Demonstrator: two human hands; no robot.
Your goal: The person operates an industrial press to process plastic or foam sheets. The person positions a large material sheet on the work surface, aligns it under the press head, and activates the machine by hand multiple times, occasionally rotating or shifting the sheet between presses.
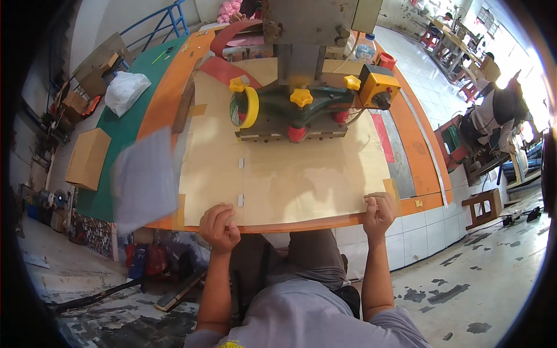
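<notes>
My left hand [220, 227] is at the front edge of the worktable, its fingers curled closed. My right hand [379, 216] is closed too, fingers bent in, over the right front corner. Whatever either hand may grip is hidden or too thin to make out. Between them lies a wide beige sheet [301, 191] with two small white tabs [241, 200] on its left part. Beyond it stands a machine head with a dark green base [272, 104] and yellow knobs [301, 97]. Left of my left hand, a pale translucent sheet [145, 180] is smeared by motion over the table edge.
A roll of yellow tape [250, 108] leans on the machine. A yellow control box [378, 87] sits at its right. On the green left side are a cardboard box [88, 159] and a white plastic bag [126, 93]. A wooden stool [483, 209] stands at the right.
</notes>
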